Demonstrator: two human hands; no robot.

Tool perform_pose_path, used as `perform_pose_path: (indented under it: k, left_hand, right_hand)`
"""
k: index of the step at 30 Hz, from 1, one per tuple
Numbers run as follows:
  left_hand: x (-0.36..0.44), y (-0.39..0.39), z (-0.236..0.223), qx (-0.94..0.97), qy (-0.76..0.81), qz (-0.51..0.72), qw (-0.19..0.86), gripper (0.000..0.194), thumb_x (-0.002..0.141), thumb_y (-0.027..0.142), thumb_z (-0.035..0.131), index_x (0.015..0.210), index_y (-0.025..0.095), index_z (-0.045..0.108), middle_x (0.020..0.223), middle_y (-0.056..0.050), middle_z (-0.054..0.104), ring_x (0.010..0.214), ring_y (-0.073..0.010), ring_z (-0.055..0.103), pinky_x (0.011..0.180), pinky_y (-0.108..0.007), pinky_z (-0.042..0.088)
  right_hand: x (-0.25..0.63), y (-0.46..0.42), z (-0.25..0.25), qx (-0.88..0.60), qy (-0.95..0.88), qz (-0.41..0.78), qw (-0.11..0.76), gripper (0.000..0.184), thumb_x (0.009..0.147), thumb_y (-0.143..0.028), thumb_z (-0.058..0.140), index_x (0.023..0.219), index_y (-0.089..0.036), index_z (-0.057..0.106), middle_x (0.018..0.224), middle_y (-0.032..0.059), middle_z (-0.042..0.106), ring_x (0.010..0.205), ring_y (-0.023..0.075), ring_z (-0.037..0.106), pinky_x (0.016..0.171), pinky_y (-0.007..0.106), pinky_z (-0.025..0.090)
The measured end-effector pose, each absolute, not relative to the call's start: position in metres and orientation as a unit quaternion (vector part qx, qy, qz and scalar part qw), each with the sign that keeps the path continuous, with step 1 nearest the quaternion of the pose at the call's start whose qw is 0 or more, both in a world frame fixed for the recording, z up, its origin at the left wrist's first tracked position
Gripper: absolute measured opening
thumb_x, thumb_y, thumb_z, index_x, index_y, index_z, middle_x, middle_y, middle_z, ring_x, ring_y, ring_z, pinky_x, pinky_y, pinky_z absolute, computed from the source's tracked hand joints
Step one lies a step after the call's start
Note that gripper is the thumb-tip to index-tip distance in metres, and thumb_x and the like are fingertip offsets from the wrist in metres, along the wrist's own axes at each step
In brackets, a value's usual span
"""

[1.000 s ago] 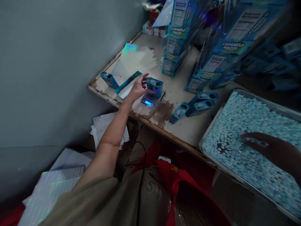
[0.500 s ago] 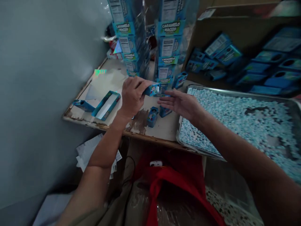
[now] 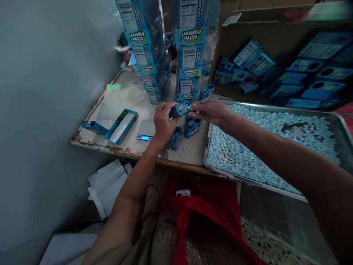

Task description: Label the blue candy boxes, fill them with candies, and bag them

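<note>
My left hand (image 3: 164,123) is wrapped round a small blue candy box (image 3: 179,109), holding it tilted above the table with its round opening toward the right. At that opening, my right hand (image 3: 213,111) has its fingertips pinched together, with small pale candies showing at them; how many is hidden. A digital scale (image 3: 147,129) with a lit blue display lies just left of my left hand. Below the held box, more small blue boxes (image 3: 193,127) stand on the table. Pale blue candies fill much of the metal tray (image 3: 207,151) under my right forearm.
Two tall plastic-wrapped stacks of blue boxes (image 3: 190,51) rise at the back. A cardboard carton (image 3: 259,22) with several blue boxes stands at back right. An open blue display box (image 3: 122,127) and sheets (image 3: 124,97) lie left. A wall (image 3: 55,92) borders the left side.
My left hand has lifted the candy box off the scale and moved it right. My right hand has come from the tray to the box's opening, its fingers now pinched. The view has turned right.
</note>
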State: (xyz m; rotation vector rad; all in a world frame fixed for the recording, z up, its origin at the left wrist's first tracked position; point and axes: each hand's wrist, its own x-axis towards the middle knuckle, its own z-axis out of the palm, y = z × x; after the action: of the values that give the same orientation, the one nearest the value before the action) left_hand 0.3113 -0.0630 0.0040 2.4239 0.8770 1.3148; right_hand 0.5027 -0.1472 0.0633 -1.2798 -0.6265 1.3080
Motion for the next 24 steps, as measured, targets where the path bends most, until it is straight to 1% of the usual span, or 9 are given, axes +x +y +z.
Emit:
perform_pose_path:
  k: [2, 4, 6, 8, 13, 17, 20, 22, 24]
  left_hand:
    - [0.316, -0.063, 0.001, 0.814, 0.313, 0.470, 0.135, 0.033, 0.090, 0.033, 0.091, 0.117, 0.028, 0.073, 0.110, -0.006, 0.073, 0.112, -0.0293, 0.068, 0.103, -0.043, 0.055]
    - [0.321, -0.064, -0.004, 0.789, 0.335, 0.493, 0.148, 0.035, 0.088, 0.032, 0.093, 0.115, 0.027, 0.071, 0.109, -0.006, 0.072, 0.111, -0.0291, 0.068, 0.103, -0.043, 0.056]
    - [0.325, -0.064, -0.006, 0.762, 0.360, 0.514, 0.161, 0.037, 0.086, 0.025, 0.093, 0.113, 0.026, 0.069, 0.110, -0.005, 0.072, 0.112, -0.0289, 0.068, 0.102, -0.044, 0.056]
    - [0.327, -0.065, -0.006, 0.744, 0.377, 0.524, 0.174, 0.038, 0.084, 0.018, 0.092, 0.112, 0.026, 0.067, 0.112, -0.005, 0.071, 0.113, -0.0289, 0.068, 0.103, -0.045, 0.057]
    - [0.320, -0.060, 0.000, 0.734, 0.386, 0.521, 0.201, 0.041, 0.081, 0.015, 0.094, 0.110, 0.026, 0.066, 0.114, -0.005, 0.071, 0.119, -0.0303, 0.068, 0.108, -0.047, 0.056]
    - [0.313, -0.055, -0.004, 0.726, 0.380, 0.530, 0.218, 0.045, 0.078, 0.017, 0.096, 0.111, 0.026, 0.066, 0.114, -0.004, 0.072, 0.118, -0.0293, 0.070, 0.106, -0.044, 0.057]
    - [0.308, -0.052, -0.012, 0.705, 0.393, 0.542, 0.235, 0.047, 0.077, 0.019, 0.097, 0.113, 0.026, 0.067, 0.114, -0.003, 0.073, 0.116, -0.0277, 0.070, 0.104, -0.042, 0.058]
    - [0.302, -0.048, -0.016, 0.690, 0.402, 0.543, 0.260, 0.049, 0.076, 0.021, 0.098, 0.113, 0.025, 0.066, 0.114, -0.003, 0.074, 0.115, -0.0267, 0.071, 0.103, -0.041, 0.058]
    - [0.296, -0.043, -0.019, 0.677, 0.404, 0.539, 0.296, 0.050, 0.075, 0.023, 0.098, 0.113, 0.024, 0.066, 0.114, -0.004, 0.075, 0.113, -0.0257, 0.072, 0.100, -0.039, 0.059]
  right_hand:
    - [0.509, -0.137, 0.065, -0.600, -0.324, 0.510, 0.524, 0.013, 0.094, -0.007, 0.078, 0.089, -0.017, 0.071, 0.076, 0.0021, 0.075, 0.080, 0.0155, 0.079, 0.087, 0.030, 0.071]
    - [0.513, -0.126, 0.068, -0.622, -0.384, 0.452, 0.511, 0.016, 0.086, -0.007, 0.086, 0.090, -0.017, 0.074, 0.081, 0.0034, 0.076, 0.089, 0.0205, 0.081, 0.090, 0.037, 0.072]
    - [0.515, -0.114, 0.073, -0.622, -0.451, 0.389, 0.508, 0.021, 0.082, -0.007, 0.089, 0.096, -0.015, 0.076, 0.089, 0.0055, 0.080, 0.100, 0.0270, 0.082, 0.091, 0.042, 0.071]
    - [0.516, -0.105, 0.083, -0.632, -0.525, 0.323, 0.469, 0.020, 0.082, -0.010, 0.090, 0.098, -0.011, 0.078, 0.096, 0.0081, 0.081, 0.107, 0.0315, 0.082, 0.092, 0.045, 0.070]
    - [0.505, -0.093, 0.128, -0.700, -0.609, 0.234, 0.291, 0.016, 0.085, -0.015, 0.089, 0.095, -0.006, 0.080, 0.086, 0.0099, 0.082, 0.095, 0.0290, 0.083, 0.097, 0.043, 0.068]
    - [0.489, -0.083, 0.149, -0.704, -0.647, 0.208, 0.206, 0.012, 0.085, -0.013, 0.090, 0.089, -0.008, 0.080, 0.078, 0.0079, 0.079, 0.091, 0.0276, 0.083, 0.097, 0.043, 0.069]
    - [0.483, -0.074, 0.147, -0.684, -0.647, 0.260, 0.213, 0.014, 0.083, -0.011, 0.092, 0.091, -0.009, 0.080, 0.078, 0.0083, 0.079, 0.096, 0.0314, 0.083, 0.098, 0.047, 0.069]
    - [0.481, -0.070, 0.142, -0.660, -0.634, 0.312, 0.256, 0.018, 0.081, -0.011, 0.094, 0.093, -0.011, 0.081, 0.076, 0.0076, 0.078, 0.098, 0.0317, 0.082, 0.098, 0.047, 0.070]
    - [0.479, -0.067, 0.136, -0.646, -0.598, 0.352, 0.319, 0.019, 0.080, -0.010, 0.094, 0.091, -0.014, 0.080, 0.072, 0.0049, 0.076, 0.093, 0.0284, 0.082, 0.095, 0.043, 0.071]
